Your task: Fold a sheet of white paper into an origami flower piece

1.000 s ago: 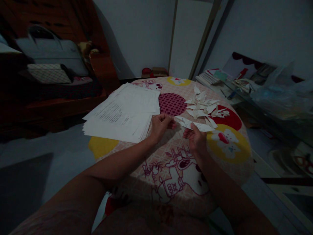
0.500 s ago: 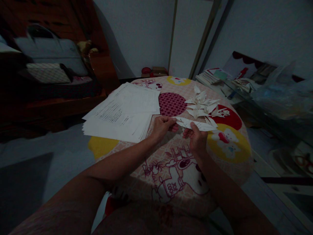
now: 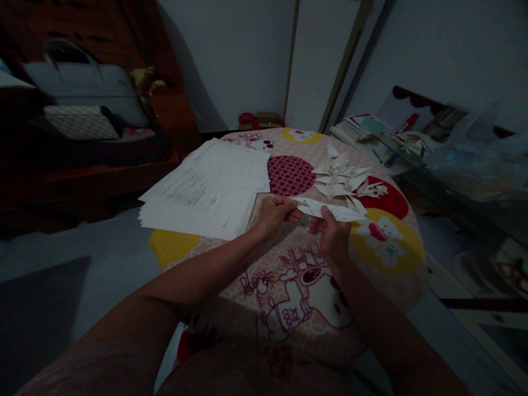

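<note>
Between my hands is a long, narrow piece of folded paper (image 3: pixel 309 207), white with faint print, held above the tablecloth. My left hand (image 3: pixel 275 213) pinches its left end between thumb and fingers. On its near edge my right hand (image 3: pixel 333 231) grips it, thumb on top and fingers underneath. Just beyond it lies a cluster of pointed folded paper pieces (image 3: pixel 336 175). To the left of my hands, a thick stack of printed sheets (image 3: pixel 202 192) is spread on the table.
A patterned cloth covers the round table (image 3: pixel 264 264). On the right stands a glass-topped cabinet (image 3: pixel 412 159) with books and a plastic bag (image 3: pixel 474 159). At the left, a wooden chair (image 3: pixel 173 115) holds a grey bag (image 3: pixel 94 88) and a checked pouch (image 3: pixel 82 122).
</note>
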### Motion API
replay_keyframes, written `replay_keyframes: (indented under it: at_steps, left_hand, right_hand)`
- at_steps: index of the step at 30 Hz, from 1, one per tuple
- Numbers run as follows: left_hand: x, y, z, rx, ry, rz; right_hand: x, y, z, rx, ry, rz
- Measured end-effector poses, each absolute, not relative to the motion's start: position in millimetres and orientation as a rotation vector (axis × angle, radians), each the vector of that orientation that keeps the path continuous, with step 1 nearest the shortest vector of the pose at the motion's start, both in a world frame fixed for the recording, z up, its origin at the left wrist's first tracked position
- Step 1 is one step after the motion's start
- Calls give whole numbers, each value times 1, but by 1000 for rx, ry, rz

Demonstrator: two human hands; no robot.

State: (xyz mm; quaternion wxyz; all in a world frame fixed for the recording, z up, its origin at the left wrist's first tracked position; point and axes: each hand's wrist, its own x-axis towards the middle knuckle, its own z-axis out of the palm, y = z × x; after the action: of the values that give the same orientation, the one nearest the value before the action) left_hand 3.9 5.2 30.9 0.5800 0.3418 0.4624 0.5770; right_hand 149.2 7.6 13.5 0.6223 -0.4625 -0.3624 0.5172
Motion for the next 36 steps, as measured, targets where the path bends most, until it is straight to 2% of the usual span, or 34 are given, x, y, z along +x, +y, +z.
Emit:
replay_keyframes:
  at_steps: [6,13,25,36]
  left_hand:
    - [2,5,28,854,1019,1289]
    - [3,8,31,794,1051,1264]
    - [5,7,26,833,1002,1164]
    - [-10,10,31,956,1068,1162]
  right_hand:
    - [150,8,15,-1116,-837,1163]
    - [150,10,14,-1096,-765,1286]
    - [150,5,18,-1092,-945,1147]
    - [170,21,17,-1131,-752,1215]
